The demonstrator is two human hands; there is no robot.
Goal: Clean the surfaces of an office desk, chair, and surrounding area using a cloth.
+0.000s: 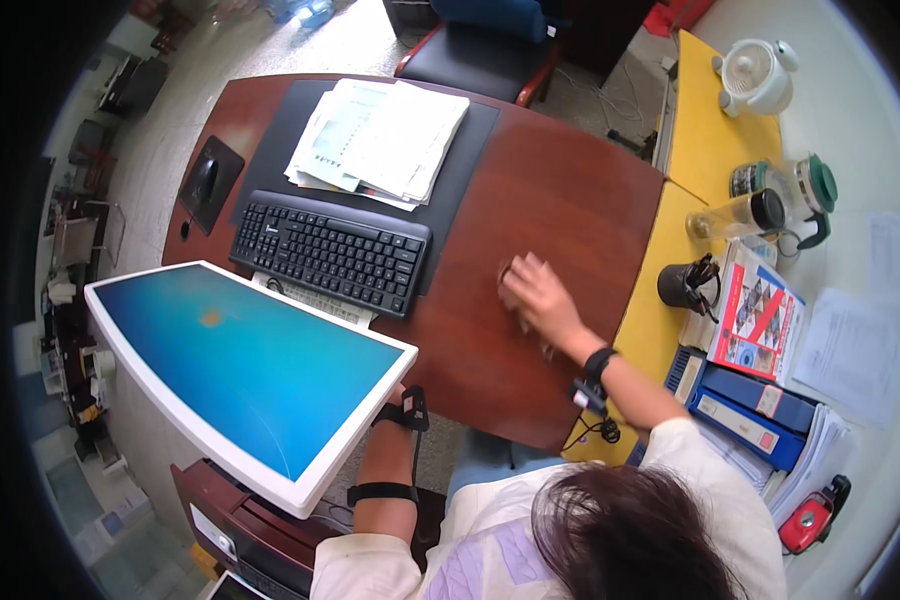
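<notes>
My right hand (541, 298) is over the bare right part of a dark red wooden desk (562, 187), palm down and blurred. A small dark patch shows by its fingertips; whether it holds something there cannot be made out. A black strap with a small device (589, 394) is on that wrist. My left hand is hidden behind a white-framed monitor (255, 360); only the forearm with black straps (382, 491) shows below the screen's right edge. Left of my right hand lies a black keyboard (330, 251), with printed paper partly under it.
Stacked papers (382, 139) lie on a black desk mat (465, 157). A mouse (206, 180) is at the far left. The yellow surface (649, 247) on the right bears a pen holder (679, 285), bottle (727, 217), glass pot (814, 187), fan (754, 79) and blue binders (750, 431).
</notes>
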